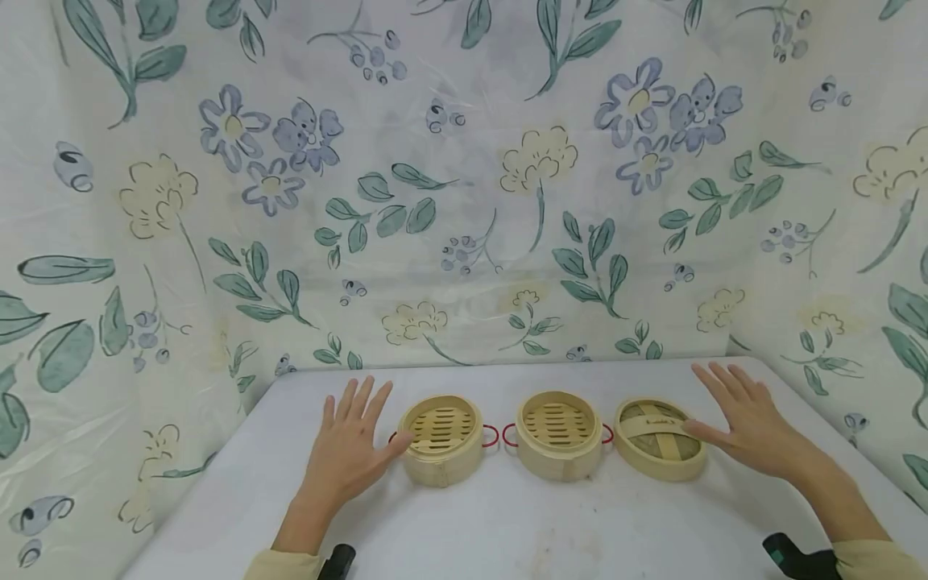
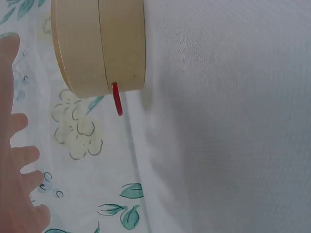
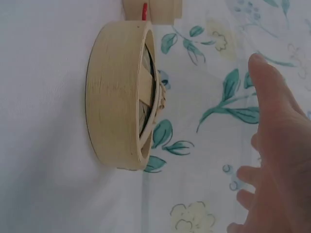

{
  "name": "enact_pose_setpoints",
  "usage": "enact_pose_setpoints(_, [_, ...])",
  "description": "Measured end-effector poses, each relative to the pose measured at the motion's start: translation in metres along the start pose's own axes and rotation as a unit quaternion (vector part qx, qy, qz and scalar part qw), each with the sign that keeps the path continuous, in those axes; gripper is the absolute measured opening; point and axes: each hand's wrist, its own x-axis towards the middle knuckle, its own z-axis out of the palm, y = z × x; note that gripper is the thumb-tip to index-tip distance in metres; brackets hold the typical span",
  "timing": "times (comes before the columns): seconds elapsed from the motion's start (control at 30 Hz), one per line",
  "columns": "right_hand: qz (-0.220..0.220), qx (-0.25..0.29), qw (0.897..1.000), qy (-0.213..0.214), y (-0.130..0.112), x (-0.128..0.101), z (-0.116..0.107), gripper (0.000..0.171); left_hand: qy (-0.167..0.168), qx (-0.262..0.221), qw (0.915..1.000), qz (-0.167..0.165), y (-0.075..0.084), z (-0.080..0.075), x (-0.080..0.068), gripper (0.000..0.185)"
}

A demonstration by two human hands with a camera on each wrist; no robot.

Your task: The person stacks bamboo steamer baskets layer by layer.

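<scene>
Head view: both hands are flat with straight fingers and hold nothing. The left hand (image 1: 348, 451) sits by the left steamer basket (image 1: 442, 439), thumb near its rim. The right hand (image 1: 754, 427) has its thumb at the steamer lid (image 1: 658, 439), maybe touching. The middle steamer basket (image 1: 558, 435) stands between them on the tabletop (image 1: 507, 524).

Left wrist view: the red handle (image 2: 117, 98) sticks out; I think a quick push could bump the baskets together.

Right wrist view: the lid lies upside down and could slide.

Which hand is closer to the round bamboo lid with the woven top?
The right hand. Its thumb reaches the right edge of the round bamboo lid with the woven top. The left hand is far off to the left, beyond both open bamboo steamer baskets, beside the leftmost one.
</scene>
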Motion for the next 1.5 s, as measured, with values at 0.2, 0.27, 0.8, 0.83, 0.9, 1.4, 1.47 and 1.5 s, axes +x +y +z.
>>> enact_pose_setpoints(0.2, [-0.020,0.020,1.000,0.006,-0.012,0.003,0.009,0.089,0.002,-0.024,0.9997,0.007,0.003,0.005,0.000,0.086])
enact_pose_setpoints(0.27, [-0.026,0.024,0.999,0.010,-0.016,0.005,0.012,0.089,0.005,-0.031,0.9994,0.011,0.005,0.006,0.000,0.086])
enact_pose_setpoints(0.8, [-0.062,0.028,0.998,-0.016,-0.039,0.017,0.035,0.076,-0.056,-0.058,0.9966,-0.015,0.008,0.013,-0.005,0.094])
enact_pose_setpoints(0.83, [-0.064,0.028,0.997,-0.018,-0.040,0.018,0.036,0.076,-0.061,-0.060,0.9963,-0.014,0.009,0.013,-0.005,0.095])
enact_pose_setpoints(0.9, [-0.065,0.025,0.997,-0.020,-0.044,0.019,0.038,0.075,-0.070,-0.067,0.9952,-0.013,0.010,0.013,-0.005,0.097])
enact_pose_setpoints(1.4, [-0.050,0.043,0.997,-0.039,-0.067,0.027,0.054,0.082,-0.156,-0.177,0.9697,-0.061,0.022,0.014,-0.001,0.110])
enact_pose_setpoints(1.47, [-0.040,0.049,0.997,-0.051,-0.069,0.028,0.056,0.084,-0.168,-0.194,0.9636,-0.077,0.023,0.014,-0.001,0.112])
enact_pose_setpoints(1.5, [-0.035,0.054,0.996,-0.056,-0.070,0.028,0.057,0.085,-0.172,-0.201,0.9606,-0.083,0.023,0.014,-0.001,0.113])
